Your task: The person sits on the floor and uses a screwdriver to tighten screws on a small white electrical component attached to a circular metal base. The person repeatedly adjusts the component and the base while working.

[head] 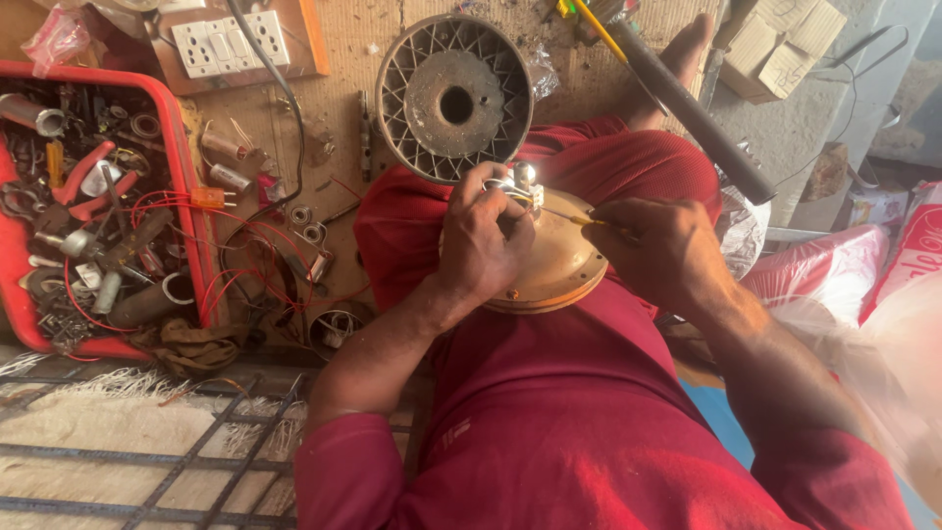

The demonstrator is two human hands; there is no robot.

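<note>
A round tan metal cover rests on my lap, on my red trousers. My left hand lies over its left side, fingers curled around a small white part with wires at the cover's top edge. My right hand is to the right of the cover and is shut on a thin yellow-handled tool, whose tip points left into the white part between my left fingers.
A grey ribbed round housing with a centre hole lies on the board beyond my knees. A red tray of metal parts and tools stands left, with red wires beside it. A socket strip, a dark rod and plastic bags surround me.
</note>
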